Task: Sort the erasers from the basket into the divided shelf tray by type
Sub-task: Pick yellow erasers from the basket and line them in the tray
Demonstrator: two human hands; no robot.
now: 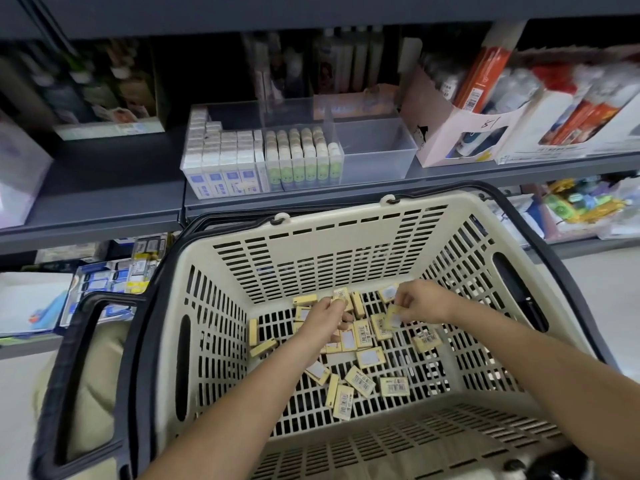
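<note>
I'm seeing two bare arms (pixel 242 393) showing from elbow to wrist; the left hand (pixel 325 318) and right hand (pixel 424 303) are showing bare too.

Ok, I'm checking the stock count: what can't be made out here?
All in the head view:
- erasers: label print too small and blurred.
- How many the left hand grips: its fingers cover them.
- The tray: rear compartments blurred.
- The basket: near rim cut by bottom edge.

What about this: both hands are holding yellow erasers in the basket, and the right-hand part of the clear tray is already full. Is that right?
Not quite. In the head view the right-hand part of the clear tray is empty, not full. The left hand and right hand do each hold a yellow eraser inside the basket.
</note>
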